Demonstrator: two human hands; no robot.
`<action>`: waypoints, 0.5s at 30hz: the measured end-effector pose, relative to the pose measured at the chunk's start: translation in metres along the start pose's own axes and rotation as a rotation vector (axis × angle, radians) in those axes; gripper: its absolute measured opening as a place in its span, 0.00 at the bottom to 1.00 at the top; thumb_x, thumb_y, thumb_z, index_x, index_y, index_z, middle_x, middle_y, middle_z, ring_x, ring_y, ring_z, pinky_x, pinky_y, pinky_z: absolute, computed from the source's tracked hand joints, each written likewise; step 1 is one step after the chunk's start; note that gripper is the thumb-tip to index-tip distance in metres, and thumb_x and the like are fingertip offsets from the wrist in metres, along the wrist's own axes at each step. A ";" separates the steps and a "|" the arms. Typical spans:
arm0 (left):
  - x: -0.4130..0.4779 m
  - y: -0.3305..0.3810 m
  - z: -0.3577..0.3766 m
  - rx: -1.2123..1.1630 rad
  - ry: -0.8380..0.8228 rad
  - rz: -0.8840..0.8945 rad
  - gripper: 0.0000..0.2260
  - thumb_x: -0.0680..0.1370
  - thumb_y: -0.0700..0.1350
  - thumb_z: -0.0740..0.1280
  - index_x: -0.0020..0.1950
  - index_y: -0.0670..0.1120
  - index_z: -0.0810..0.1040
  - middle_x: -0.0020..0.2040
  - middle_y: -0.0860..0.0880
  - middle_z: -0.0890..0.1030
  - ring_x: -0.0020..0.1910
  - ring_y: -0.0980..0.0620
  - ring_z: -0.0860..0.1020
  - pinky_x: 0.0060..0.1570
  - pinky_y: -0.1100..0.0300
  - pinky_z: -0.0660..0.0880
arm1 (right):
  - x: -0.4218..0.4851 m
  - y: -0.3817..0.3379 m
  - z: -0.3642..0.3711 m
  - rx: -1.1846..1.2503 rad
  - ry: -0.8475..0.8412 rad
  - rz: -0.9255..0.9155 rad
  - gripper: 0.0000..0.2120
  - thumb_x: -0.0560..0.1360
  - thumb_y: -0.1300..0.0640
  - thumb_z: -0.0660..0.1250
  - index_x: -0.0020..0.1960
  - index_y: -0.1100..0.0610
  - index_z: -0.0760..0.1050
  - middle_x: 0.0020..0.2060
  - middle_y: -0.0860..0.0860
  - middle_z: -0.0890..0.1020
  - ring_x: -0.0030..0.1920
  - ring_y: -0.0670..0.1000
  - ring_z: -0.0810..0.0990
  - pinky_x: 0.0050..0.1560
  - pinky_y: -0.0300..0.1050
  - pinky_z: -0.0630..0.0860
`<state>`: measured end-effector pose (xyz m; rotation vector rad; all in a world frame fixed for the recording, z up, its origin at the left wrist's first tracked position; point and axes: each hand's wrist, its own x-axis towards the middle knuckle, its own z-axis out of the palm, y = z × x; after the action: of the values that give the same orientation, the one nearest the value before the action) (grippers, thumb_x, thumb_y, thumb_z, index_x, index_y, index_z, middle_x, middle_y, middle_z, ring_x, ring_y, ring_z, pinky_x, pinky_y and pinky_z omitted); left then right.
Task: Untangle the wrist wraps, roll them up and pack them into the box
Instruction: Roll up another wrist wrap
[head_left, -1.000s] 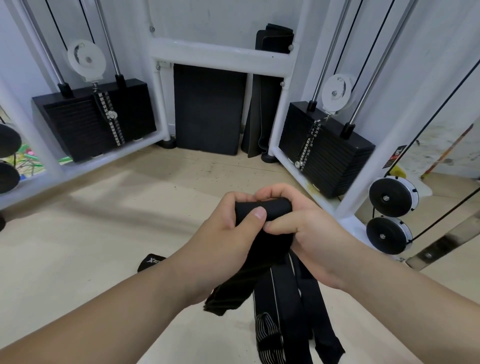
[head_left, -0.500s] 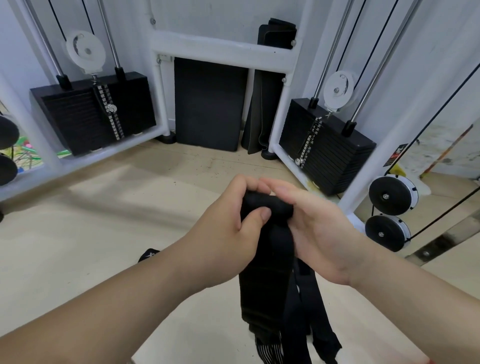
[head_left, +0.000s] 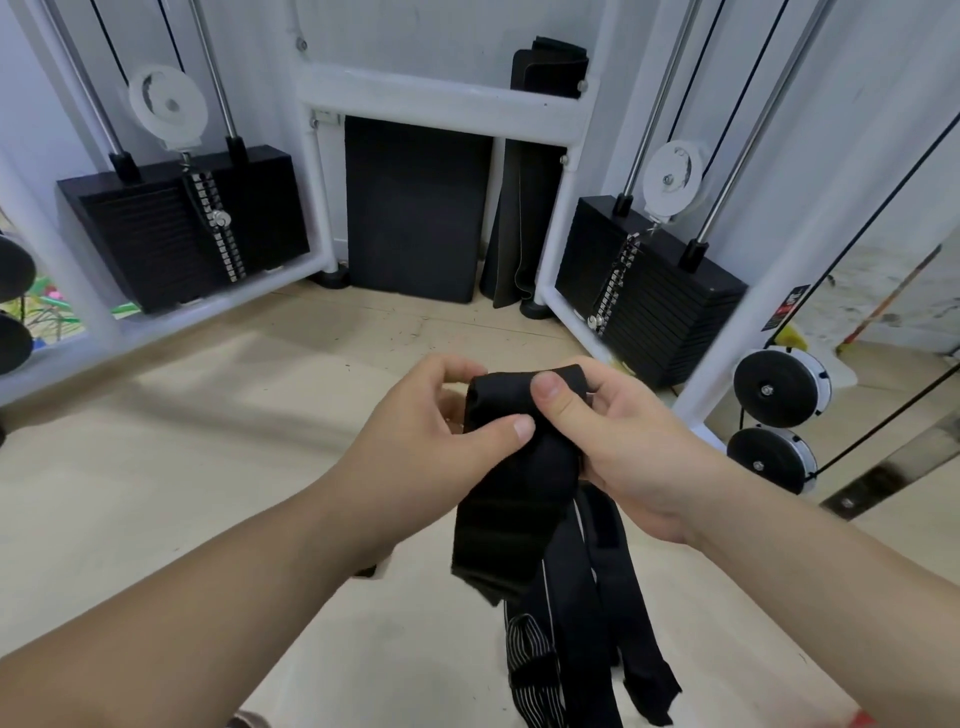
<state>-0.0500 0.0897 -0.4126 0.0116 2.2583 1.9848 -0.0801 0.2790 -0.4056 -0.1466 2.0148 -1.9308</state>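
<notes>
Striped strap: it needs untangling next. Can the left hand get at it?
Probably, once it lets go: the left hand pinches the black wrap, and nothing stands between it and the striped strap hanging below.

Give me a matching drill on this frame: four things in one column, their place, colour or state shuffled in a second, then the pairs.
1 rolled wrap end
2 striped strap
3 black pad
4 floor

A leaning against the back wall
B pinched by left hand and right hand
C beige
D hanging loose below the hands

Pairs: 1-B, 2-D, 3-A, 4-C
</notes>
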 end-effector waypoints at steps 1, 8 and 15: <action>0.001 -0.001 0.000 -0.063 -0.046 -0.055 0.17 0.77 0.50 0.78 0.63 0.54 0.78 0.54 0.50 0.87 0.51 0.52 0.88 0.54 0.51 0.85 | 0.000 0.001 0.000 0.018 -0.006 -0.016 0.18 0.74 0.47 0.71 0.57 0.57 0.80 0.49 0.57 0.88 0.53 0.59 0.88 0.54 0.55 0.86; 0.009 -0.006 0.003 -0.197 -0.149 -0.163 0.19 0.71 0.64 0.71 0.58 0.57 0.83 0.57 0.50 0.87 0.60 0.50 0.86 0.64 0.45 0.80 | -0.002 0.007 -0.004 0.115 -0.060 -0.064 0.17 0.70 0.63 0.75 0.57 0.58 0.78 0.50 0.59 0.83 0.50 0.57 0.85 0.53 0.52 0.87; 0.002 -0.005 0.010 -0.135 -0.063 -0.081 0.06 0.84 0.52 0.67 0.60 0.55 0.79 0.54 0.51 0.87 0.53 0.52 0.87 0.56 0.50 0.85 | 0.001 0.010 -0.002 0.077 -0.038 -0.049 0.19 0.72 0.75 0.75 0.55 0.55 0.80 0.53 0.57 0.83 0.48 0.55 0.86 0.53 0.54 0.86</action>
<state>-0.0511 0.0987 -0.4191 -0.0308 2.0495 2.0592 -0.0798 0.2815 -0.4154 -0.2136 1.9271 -2.0165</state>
